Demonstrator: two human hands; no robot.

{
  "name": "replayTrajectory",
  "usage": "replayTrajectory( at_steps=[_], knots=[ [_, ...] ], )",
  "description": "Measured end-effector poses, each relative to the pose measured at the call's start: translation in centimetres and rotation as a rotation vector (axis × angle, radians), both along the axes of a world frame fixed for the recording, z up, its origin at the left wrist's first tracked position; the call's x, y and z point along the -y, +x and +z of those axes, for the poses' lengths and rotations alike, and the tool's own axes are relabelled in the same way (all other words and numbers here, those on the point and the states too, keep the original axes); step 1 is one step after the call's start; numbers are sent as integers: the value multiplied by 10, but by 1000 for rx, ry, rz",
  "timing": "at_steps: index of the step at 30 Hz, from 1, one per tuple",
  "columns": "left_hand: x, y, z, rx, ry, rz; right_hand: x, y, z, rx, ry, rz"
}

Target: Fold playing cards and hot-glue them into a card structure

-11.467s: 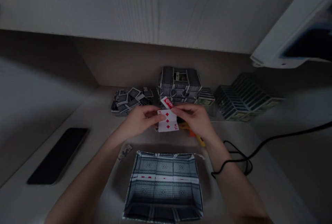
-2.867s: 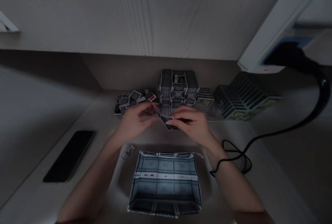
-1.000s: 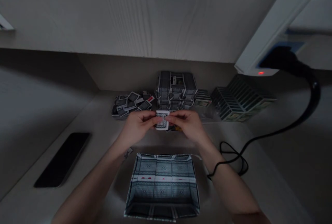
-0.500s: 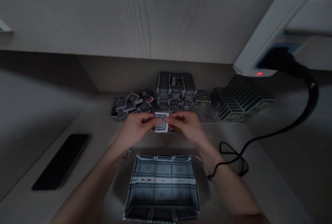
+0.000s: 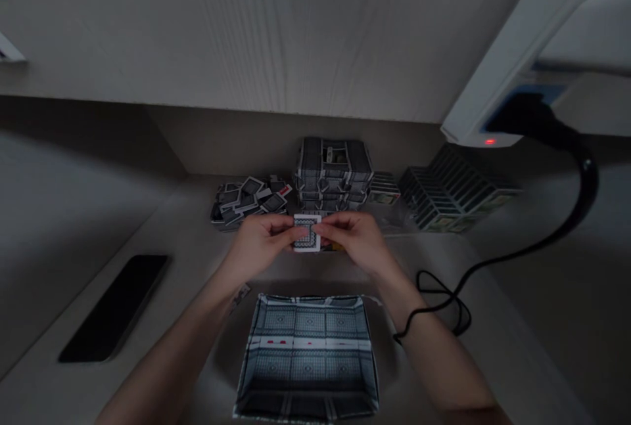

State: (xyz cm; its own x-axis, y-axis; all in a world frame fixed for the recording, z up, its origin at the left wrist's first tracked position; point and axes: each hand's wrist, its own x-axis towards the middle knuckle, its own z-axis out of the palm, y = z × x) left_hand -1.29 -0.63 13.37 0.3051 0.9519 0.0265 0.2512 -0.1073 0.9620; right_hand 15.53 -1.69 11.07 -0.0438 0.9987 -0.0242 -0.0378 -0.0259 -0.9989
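A small patterned playing card (image 5: 306, 243), back side towards me and white at its border, is held upright between both hands. My left hand (image 5: 261, 241) pinches its left edge, thumb across the front. From the right, my right hand (image 5: 355, 238) grips the other edge in the same way. The fingers behind the card are partly hidden, as is a bit of yellow beside it. Below the hands stands an open box (image 5: 310, 359) built from folded playing cards, its inside facing me.
Behind the hands are a heap of folded cards (image 5: 249, 198), a stacked card structure (image 5: 335, 165) and stepped rows of card pieces (image 5: 458, 188). A phone (image 5: 116, 307) lies left. A black cable (image 5: 532, 241) hangs from a power strip (image 5: 493, 110) at the right.
Both hands keep their hold on the playing card, which has barely shifted. The view has moved very slightly.
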Motion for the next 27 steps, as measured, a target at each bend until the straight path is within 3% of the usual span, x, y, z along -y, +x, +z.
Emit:
replayTrajectory(
  at_steps=[22, 27],
  knots=[
    [-2, 2, -9, 108, -96, 0, 0, 2, -1, 58, 48, 0],
    [-3, 1, -9, 128, -112, -53, 2, 3, -1, 82, 56, -3]
  ],
)
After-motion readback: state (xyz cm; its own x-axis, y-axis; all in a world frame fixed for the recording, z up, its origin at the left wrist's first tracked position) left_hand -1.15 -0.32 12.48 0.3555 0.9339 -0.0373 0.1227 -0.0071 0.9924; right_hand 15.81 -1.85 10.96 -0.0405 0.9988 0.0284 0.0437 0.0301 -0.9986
